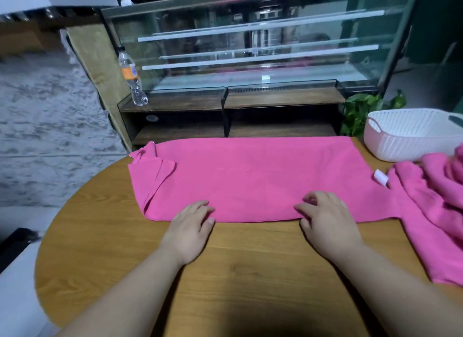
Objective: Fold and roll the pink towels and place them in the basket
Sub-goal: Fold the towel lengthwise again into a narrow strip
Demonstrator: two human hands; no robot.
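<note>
Under my fingertips the towel (263, 176) lies spread on the table (250, 261), left hand (191, 226) flat, right hand (325, 219) curled on its near hem, so I should lift both ends evenly and fold squarely away from me.

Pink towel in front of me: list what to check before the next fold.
1. Middle of the towel flat on the table: ok.
2. Its left end squared: not ok, corner bunched.
3. Near edge under left hand and right hand: ok.
4. Edge pinched: cannot tell.
5. Right end free of the towel pile: cannot tell, they meet.
6. Upright basket nearby: ok.
</note>
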